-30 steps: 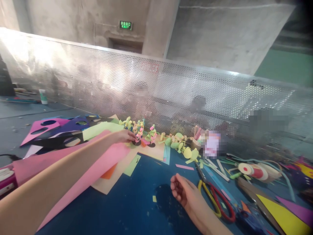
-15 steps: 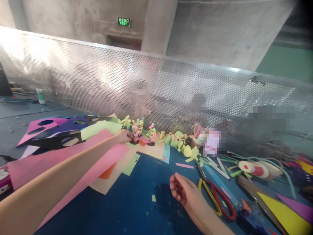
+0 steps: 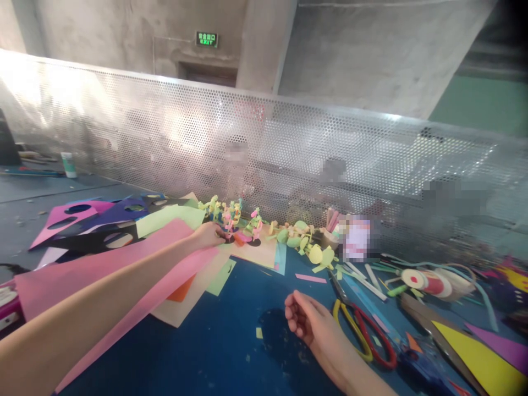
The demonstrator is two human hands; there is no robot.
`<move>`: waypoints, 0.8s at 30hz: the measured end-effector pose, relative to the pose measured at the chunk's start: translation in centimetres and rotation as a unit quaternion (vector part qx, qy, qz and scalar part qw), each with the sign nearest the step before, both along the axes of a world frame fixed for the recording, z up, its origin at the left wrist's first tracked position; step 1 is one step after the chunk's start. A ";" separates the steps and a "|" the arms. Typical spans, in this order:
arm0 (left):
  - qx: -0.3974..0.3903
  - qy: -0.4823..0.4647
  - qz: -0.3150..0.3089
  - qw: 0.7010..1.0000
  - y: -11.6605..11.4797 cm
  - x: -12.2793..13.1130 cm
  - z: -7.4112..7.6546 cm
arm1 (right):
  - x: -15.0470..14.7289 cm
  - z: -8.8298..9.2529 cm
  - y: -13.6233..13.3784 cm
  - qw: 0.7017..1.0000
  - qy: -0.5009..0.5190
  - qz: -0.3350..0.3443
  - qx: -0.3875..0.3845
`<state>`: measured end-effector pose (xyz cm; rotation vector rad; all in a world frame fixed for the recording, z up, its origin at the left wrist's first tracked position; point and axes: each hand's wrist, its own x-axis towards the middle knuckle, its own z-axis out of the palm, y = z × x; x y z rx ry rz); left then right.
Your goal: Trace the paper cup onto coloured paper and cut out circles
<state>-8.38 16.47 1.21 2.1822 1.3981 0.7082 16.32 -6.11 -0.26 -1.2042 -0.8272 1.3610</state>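
Two hands over a craft-littered counter, L one at the paper figures.
L hand (image 3: 208,235) is stretched far fwd across a pink sheet (image 3: 124,267). Its fingers (image 3: 220,236) are bunched together, touching the black base of a small pink paper figure (image 3: 228,226); can't tell if they actually grip it. More paper figures (image 3: 253,224) stand in a row just beyond & right of those fingers, by the perforated metal screen (image 3: 289,148). R hand (image 3: 303,319) rests on the blue counter (image 3: 223,346), fingers curled loosely inward, slightly apart, clamped on nothing. Scissors (image 3: 365,338) w/ yellow + red handles lie just right of R fingers, not touching. Tape roll (image 3: 421,283) sits well right of them. Dark sheets w/ cut-out holes (image 3: 103,225) lie left of L fingers.
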 end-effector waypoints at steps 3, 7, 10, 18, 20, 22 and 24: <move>0.006 0.039 -0.003 0.999 0.6 0.0 -0.5 | 0.1 -0.2 0.0 1.000 0.000 0.009 0.007; 0.044 0.074 0.003 0.996 0.9 -0.2 -0.9 | 0.2 -0.4 0.1 1.000 -0.001 0.011 0.013; 0.095 0.077 0.022 0.992 0.3 -0.5 -0.7 | 0.1 -0.2 0.1 1.000 -0.005 0.011 0.008; 0.168 0.088 -0.020 0.982 -6.5 0.9 -0.4 | -0.2 0.6 -0.4 0.999 -0.038 0.023 0.006; 0.171 0.101 -0.065 0.978 -7.5 1.9 -0.6 | -0.2 0.6 -0.4 0.999 -0.045 0.025 0.008; 0.181 0.111 -0.083 0.974 -7.7 2.9 -0.9 | -0.2 0.6 -0.4 0.999 -0.047 0.023 0.011; 0.190 0.121 -0.075 0.971 -7.2 3.8 -1.4 | -0.2 0.5 -0.4 0.999 -0.048 0.022 0.014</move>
